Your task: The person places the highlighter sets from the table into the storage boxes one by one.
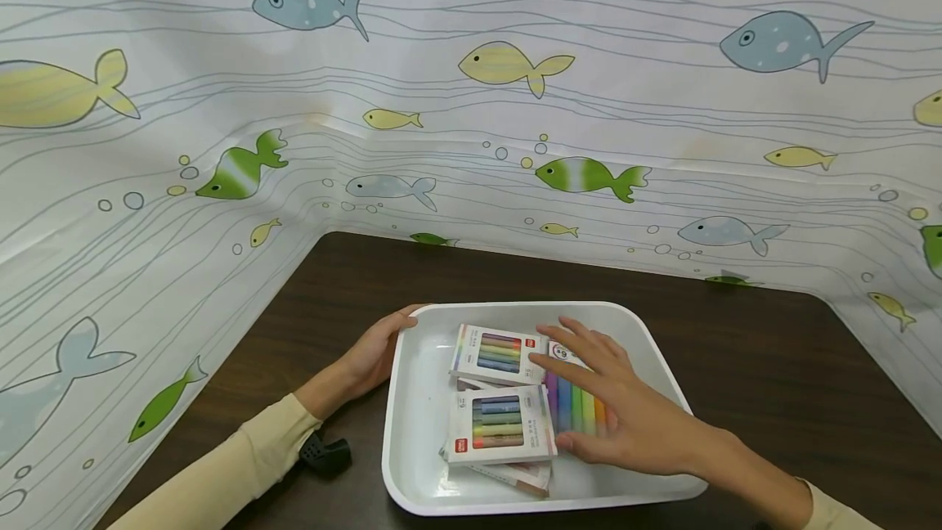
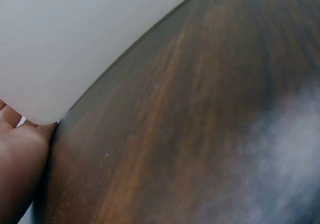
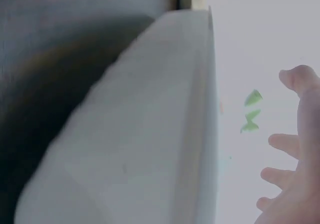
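A white tray (image 1: 421,464) stands on the table with several boxes of coloured sticks inside. My left hand (image 1: 373,348) holds its far left corner, the thumb at the rim; the left wrist view shows part of that hand (image 2: 22,156) against the tray's wall (image 2: 75,39). One white windowed box (image 1: 471,342) lies toward the back of the tray. Another windowed box (image 1: 478,450) lies in front, on top of further flat packs. Over a rainbow-striped pack (image 1: 565,407), partly hidden, my right hand (image 1: 618,407) spreads its fingers. Those fingers also show spread in the right wrist view.
The dark wooden table (image 1: 773,375) surrounds the tray. A fish-patterned white sheet (image 1: 441,137) rises behind and on both sides of it. A small black device (image 1: 326,455) sits at the left wrist.
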`<state>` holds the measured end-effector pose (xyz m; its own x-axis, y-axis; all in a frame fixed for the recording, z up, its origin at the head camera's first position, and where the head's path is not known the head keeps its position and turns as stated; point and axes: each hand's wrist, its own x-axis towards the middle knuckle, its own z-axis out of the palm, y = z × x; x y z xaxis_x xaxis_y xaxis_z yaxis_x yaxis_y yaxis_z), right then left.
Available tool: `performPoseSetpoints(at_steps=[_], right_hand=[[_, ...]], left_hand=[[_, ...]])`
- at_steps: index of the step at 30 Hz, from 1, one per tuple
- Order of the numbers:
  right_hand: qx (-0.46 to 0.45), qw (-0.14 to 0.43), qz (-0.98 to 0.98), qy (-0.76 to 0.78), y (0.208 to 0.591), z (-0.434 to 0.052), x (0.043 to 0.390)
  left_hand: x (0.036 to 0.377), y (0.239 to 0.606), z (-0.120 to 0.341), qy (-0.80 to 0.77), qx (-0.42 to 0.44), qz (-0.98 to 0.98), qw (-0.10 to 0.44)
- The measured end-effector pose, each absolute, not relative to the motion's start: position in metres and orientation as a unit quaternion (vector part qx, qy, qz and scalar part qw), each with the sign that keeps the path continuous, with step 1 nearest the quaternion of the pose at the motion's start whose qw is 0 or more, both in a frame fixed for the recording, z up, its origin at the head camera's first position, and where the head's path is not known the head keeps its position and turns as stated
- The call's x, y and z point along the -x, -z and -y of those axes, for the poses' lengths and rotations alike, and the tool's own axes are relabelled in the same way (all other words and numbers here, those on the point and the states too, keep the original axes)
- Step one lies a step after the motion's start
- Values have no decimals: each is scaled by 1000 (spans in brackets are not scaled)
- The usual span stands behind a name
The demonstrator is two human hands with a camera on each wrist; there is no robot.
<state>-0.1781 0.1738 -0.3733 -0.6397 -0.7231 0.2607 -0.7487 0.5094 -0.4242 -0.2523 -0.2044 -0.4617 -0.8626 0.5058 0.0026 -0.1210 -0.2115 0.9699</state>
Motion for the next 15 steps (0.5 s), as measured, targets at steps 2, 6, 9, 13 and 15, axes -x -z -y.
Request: performPoseSetpoints(at_steps=[2, 6, 9, 13, 15], right_hand=[[-414, 39, 874, -250, 370, -183, 180], [-404, 83, 878, -243, 360, -206, 184], [-395, 131, 881, -227, 352, -224, 188], [-367, 179, 890, -204, 345, -248, 190], [-348, 198, 897, -188, 344, -261, 193]], left_hand=[[253, 461, 203, -761, -166, -591, 208], [254, 461, 203, -759, -174, -592, 207], [255, 460, 207, -752, -177, -601, 207], [257, 450, 219, -693, -198, -663, 206], [258, 439, 226, -623, -219, -726, 194]])
